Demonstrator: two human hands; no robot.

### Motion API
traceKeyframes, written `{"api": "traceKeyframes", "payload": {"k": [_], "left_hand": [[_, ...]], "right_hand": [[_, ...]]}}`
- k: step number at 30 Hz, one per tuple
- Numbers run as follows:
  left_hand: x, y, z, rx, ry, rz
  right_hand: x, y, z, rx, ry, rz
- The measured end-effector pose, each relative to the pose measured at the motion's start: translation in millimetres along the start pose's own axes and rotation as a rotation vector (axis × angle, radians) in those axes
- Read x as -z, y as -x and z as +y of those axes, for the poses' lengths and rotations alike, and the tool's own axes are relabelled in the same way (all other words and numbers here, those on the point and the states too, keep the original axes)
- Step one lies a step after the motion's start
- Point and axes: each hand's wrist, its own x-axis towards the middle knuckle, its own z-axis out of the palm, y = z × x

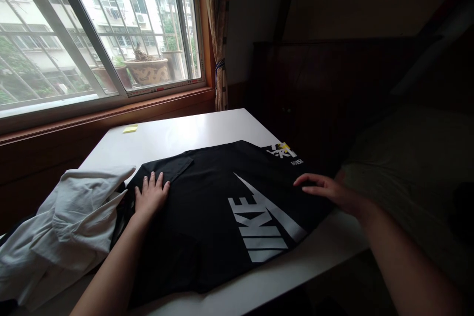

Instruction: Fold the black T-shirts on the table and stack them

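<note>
A black T-shirt [207, 207] with a large pale NIKE print lies spread flat across the table. Near its far right end is a smaller white and yellow print. My left hand [151, 195] rests flat on the shirt's left part, fingers spread, close to a sleeve. Over the shirt's right edge is my right hand [320, 187], its fingers apart and slightly bent, holding nothing; whether its fingertips touch the cloth I cannot tell.
A heap of light grey clothing [74, 217] lies at the table's left, beside the shirt. The white table [177, 128] carries a yellow sticky note [130, 129] near its far left corner. Beyond stand a barred window [111, 34] and a tied curtain [221, 59]. The right side is dark.
</note>
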Motion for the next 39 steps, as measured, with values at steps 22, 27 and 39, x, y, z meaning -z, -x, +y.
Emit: {"api": "traceKeyframes", "payload": {"k": [22,27,39], "left_hand": [[1.3,20.2,-0.9,-0.033,-0.07,0.033],[1.7,25.0,-3.7,-0.013,-0.078,0.035],[1.6,26.6,-5.1,-0.02,-0.113,0.025]], "right_hand": [[-4.1,-215.8,-7.4,-0.089,0.055,0.357],[-8.5,-233.3,-15.1,-0.104,0.062,0.295],[-17.6,-243.6,-28.7,0.275,0.155,0.291]]}}
